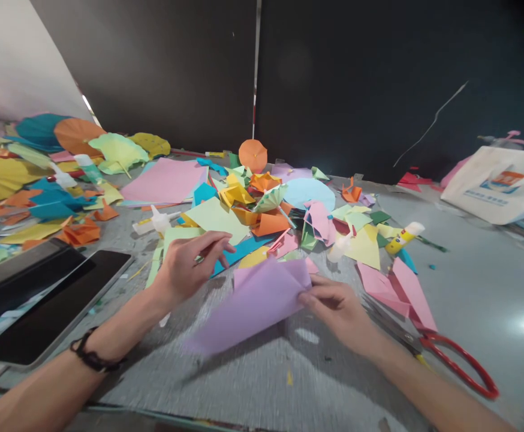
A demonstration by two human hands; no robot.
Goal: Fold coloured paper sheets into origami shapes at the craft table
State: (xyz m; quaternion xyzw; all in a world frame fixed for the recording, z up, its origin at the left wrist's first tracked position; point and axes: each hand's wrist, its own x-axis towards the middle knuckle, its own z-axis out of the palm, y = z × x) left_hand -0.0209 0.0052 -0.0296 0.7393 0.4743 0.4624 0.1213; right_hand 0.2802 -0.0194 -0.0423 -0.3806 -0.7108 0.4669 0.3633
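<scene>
A sheet of purple paper (255, 309) is pinched at its right edge by my right hand (336, 309). The paper slants above the grey table, its lower left end blurred by motion and its upper edge creased. My left hand (194, 264) hovers to the upper left of the sheet with bent fingers apart, holding nothing. Beneath and behind it lie light green paper (217, 217) and a blue strip (248, 249). Red-handled scissors (457, 360) lie beside my right forearm, their blades partly over folded pink paper (399, 285).
A phone (57, 306) lies at the left. Coloured scraps and folded paper pieces cover the back of the table (244, 384). A yellow glue stick (404, 237) and a white glue bottle (159, 221) lie among them. A white bag (498, 183) stands far right before a dark panel.
</scene>
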